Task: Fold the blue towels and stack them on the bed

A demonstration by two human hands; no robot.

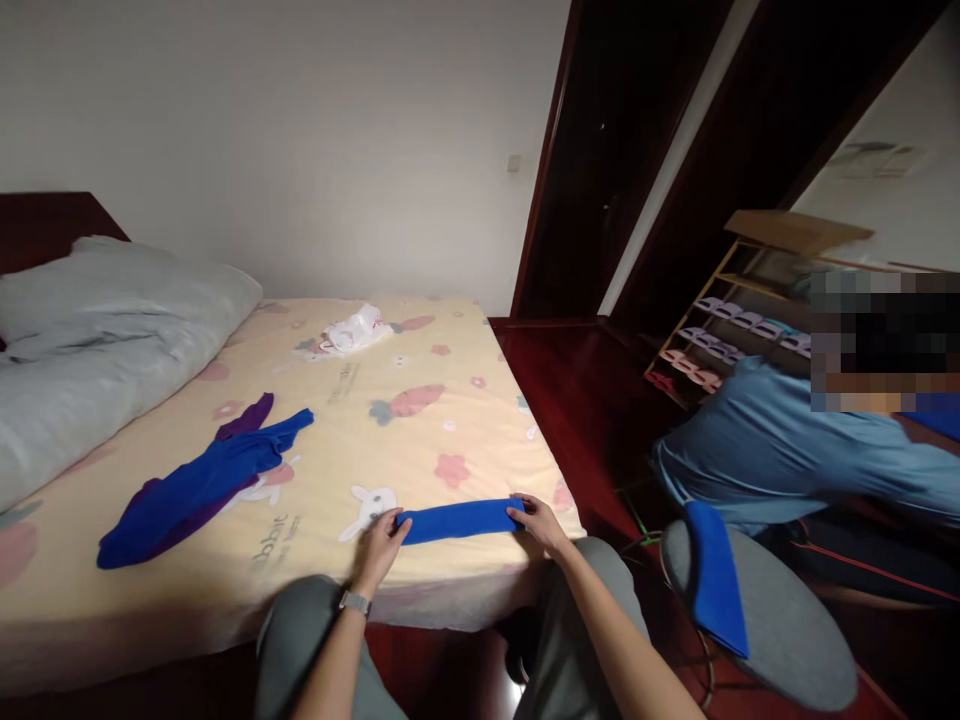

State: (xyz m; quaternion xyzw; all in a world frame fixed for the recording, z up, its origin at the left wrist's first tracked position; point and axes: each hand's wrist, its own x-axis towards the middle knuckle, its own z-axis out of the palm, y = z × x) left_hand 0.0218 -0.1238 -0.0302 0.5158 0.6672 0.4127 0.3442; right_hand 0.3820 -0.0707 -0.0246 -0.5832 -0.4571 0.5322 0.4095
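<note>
A blue folded cloth (459, 520) lies as a narrow strip near the bed's front edge. My left hand (381, 547) pinches its left end, fingers closed on the fabric. At the strip's right end, my right hand (538, 520) grips the cloth in the same way. A watch sits on my left wrist. My grey-trousered knees show below the bed's edge.
A heap of blue and purple garments (202, 480) lies on the yellow patterned bedsheet (420, 440). Grey pillows (90, 330) are at the left and a white item (352, 330) at the far side. Another person in blue (780, 450) sits right, near a shoe rack (735, 330) and a grey stool (780, 620).
</note>
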